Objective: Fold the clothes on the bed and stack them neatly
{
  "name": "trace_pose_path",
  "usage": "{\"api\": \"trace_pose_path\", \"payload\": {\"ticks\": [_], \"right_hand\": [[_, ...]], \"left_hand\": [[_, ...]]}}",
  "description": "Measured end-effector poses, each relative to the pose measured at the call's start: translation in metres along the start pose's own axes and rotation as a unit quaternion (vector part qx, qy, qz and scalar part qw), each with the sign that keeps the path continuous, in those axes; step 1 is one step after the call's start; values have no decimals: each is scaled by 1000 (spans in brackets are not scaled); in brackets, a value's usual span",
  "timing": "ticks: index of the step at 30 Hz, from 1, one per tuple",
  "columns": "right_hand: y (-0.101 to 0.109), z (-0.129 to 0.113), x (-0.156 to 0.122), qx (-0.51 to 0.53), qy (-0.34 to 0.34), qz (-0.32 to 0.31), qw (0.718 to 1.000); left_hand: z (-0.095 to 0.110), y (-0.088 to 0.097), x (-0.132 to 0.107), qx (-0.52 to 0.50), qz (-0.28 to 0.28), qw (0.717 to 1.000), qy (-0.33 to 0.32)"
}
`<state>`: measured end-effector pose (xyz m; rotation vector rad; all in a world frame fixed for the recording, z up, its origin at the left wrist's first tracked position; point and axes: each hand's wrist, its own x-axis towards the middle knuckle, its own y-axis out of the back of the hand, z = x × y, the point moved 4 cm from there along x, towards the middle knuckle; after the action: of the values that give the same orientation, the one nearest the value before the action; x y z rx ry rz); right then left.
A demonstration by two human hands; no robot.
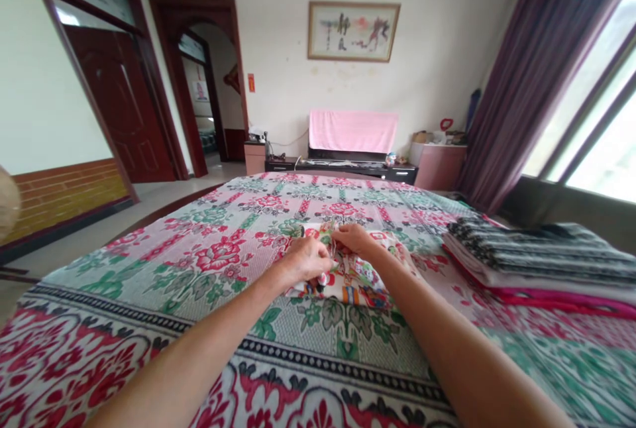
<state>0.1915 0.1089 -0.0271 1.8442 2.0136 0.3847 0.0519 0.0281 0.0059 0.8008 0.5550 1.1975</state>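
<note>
A brightly printed piece of cloth [352, 290], white with red, green and orange figures, lies folded on the patterned bedspread in front of me. My left hand [311, 259] is closed in a pinch at the cloth's left part. Close beside it, my right hand [354, 241] pinches at the upper middle, its fingers bent downward. Something thin and pale, like a string, shows between the two hands; the fingertips partly hide it. Whether the cloth is a garment or a bag I cannot tell.
The floral bedspread [163, 282] covers the wide surface under my arms. A stack of folded textiles [541, 262], black-and-white striped on top and pink below, lies to the right. Beyond the far edge stand a low black cabinet [342, 166] and a pink-draped screen [352, 130].
</note>
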Motion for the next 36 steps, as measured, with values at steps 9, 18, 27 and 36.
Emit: {"api": "trace_pose_path", "payload": {"ticks": [9, 18, 27, 36], "right_hand": [[4, 1, 4, -65, 14, 48, 997], [11, 7, 11, -133, 26, 102, 985], [5, -12, -7, -358, 248, 50, 899], [-29, -60, -7, -380, 242, 46, 891]], "left_hand": [[3, -12, 1, -51, -45, 997, -20], [-22, 20, 8, 111, 137, 984, -14], [-56, 41, 8, 181, 99, 973, 108], [-59, 33, -14, -41, -183, 964, 189]]}}
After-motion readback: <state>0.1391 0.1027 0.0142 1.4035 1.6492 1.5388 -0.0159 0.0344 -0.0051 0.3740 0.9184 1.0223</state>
